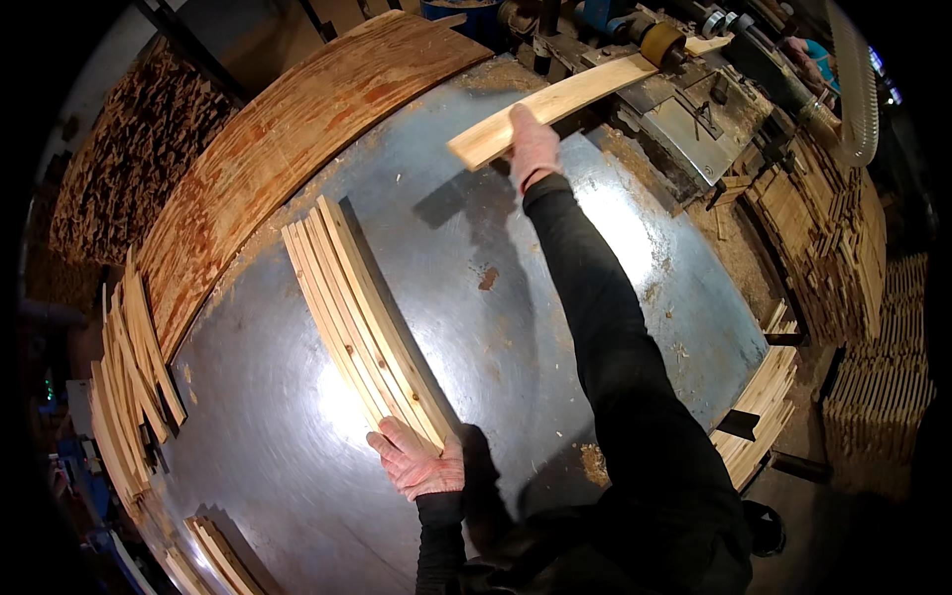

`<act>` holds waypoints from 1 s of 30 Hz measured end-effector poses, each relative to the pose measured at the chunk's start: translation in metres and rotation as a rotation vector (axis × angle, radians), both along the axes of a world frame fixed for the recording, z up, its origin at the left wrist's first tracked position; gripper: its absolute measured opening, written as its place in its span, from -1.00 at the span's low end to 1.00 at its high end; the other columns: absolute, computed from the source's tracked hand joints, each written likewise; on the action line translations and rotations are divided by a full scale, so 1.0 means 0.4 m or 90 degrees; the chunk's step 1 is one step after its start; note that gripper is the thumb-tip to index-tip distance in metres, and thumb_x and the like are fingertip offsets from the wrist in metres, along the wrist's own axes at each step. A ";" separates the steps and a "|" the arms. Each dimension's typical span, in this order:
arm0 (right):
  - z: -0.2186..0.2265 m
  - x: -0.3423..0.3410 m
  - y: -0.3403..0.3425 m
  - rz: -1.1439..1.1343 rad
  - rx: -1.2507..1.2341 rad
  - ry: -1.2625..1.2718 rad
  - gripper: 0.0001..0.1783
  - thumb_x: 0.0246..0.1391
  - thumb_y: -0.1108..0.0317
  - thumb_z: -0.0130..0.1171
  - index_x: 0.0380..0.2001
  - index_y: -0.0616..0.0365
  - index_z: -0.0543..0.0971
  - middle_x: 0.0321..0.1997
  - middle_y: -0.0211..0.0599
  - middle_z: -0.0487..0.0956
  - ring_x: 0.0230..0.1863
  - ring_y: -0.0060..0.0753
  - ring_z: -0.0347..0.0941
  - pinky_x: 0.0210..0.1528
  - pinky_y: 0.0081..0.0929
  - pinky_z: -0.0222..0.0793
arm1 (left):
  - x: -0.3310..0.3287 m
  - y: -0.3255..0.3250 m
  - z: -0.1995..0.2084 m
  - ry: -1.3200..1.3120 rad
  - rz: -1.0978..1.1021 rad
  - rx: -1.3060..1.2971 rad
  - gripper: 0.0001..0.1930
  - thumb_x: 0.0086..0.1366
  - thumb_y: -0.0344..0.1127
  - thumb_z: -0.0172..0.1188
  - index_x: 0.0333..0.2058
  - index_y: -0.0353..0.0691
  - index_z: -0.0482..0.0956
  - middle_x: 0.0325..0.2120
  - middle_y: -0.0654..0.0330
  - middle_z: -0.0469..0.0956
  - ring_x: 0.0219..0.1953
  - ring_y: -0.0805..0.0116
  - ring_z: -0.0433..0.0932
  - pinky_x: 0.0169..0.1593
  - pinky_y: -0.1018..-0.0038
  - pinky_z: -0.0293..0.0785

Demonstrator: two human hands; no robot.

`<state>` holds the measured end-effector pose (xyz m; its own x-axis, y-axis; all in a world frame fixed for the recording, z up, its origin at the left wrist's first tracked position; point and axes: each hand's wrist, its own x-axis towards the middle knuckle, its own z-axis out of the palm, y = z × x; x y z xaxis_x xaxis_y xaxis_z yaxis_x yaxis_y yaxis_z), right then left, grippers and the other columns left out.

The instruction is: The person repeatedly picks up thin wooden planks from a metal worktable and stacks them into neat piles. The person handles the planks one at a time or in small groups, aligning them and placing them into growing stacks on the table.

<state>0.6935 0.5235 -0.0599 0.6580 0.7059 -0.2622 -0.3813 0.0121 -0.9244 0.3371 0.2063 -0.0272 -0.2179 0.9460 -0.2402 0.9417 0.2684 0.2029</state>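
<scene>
My left hand (416, 462) is closed round the near end of several narrow wooden boards (357, 317), which lie side by side on the metal tabletop (466, 347). Stretched far forward, my right hand (535, 151) grips a single flat wooden board (565, 99) near its near end. That board slants away to the right, and its far end is at a roller (662, 46) on a machine. The thumb shows on top of the board; the other fingers are mostly hidden beneath it.
A reddish-brown plywood sheet (268, 149) runs along the far left table edge. Loose boards rest at the left (134, 347) and lower left (223, 555). Stacked boards (759, 416) sit on dark brackets at the right. Large wood piles (139, 149) stand beyond, and a ribbed hose (855, 89) hangs at upper right.
</scene>
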 end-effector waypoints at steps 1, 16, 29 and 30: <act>0.001 -0.070 -0.031 0.013 0.031 0.022 -0.50 0.15 0.02 0.19 -0.07 0.24 0.47 -0.19 -0.30 0.54 -0.25 -0.38 0.50 -0.26 -0.38 0.53 | 0.002 0.001 0.002 -0.013 -0.004 0.007 0.11 -0.13 -0.10 0.35 0.37 -0.27 -0.04 0.35 -0.31 -0.08 0.31 -0.28 0.12 0.30 0.11 0.17; -0.018 -0.626 -0.624 0.760 -0.295 -0.614 -0.36 0.31 -0.08 -0.39 0.26 0.06 0.32 -0.06 0.12 0.58 -0.10 0.17 0.53 0.00 -0.11 0.42 | -0.043 0.011 0.014 0.000 -0.030 0.010 0.06 -0.07 0.15 0.37 0.27 -0.30 0.03 0.25 -0.37 0.03 0.17 -0.28 0.26 0.17 0.06 0.34; -0.106 -0.001 -0.455 0.209 0.124 0.073 -0.29 0.32 -0.12 -0.09 0.24 0.29 0.21 0.04 -0.01 0.47 -0.01 -0.13 0.45 0.08 -0.24 0.39 | -0.186 0.007 -0.051 -0.551 0.146 0.077 0.19 -0.07 -0.26 0.43 0.39 -0.31 -0.26 0.32 -0.19 0.02 0.33 0.01 0.10 0.34 0.18 0.14; -0.092 0.063 -0.411 0.119 0.032 0.026 -0.18 0.28 -0.20 -0.09 0.27 0.34 0.15 0.13 0.06 0.44 0.12 0.06 0.42 0.23 -0.11 0.31 | -0.204 0.005 -0.055 -0.670 0.128 0.101 0.19 -0.07 -0.27 0.43 0.39 -0.31 -0.26 0.32 -0.19 0.03 0.33 0.01 0.12 0.32 0.20 0.18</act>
<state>0.7186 0.3591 -0.0967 0.5040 0.8274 -0.2480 -0.4188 -0.0171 -0.9079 0.2555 0.2084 -0.0493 -0.1282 0.9528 -0.2753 0.2162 0.2978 0.9298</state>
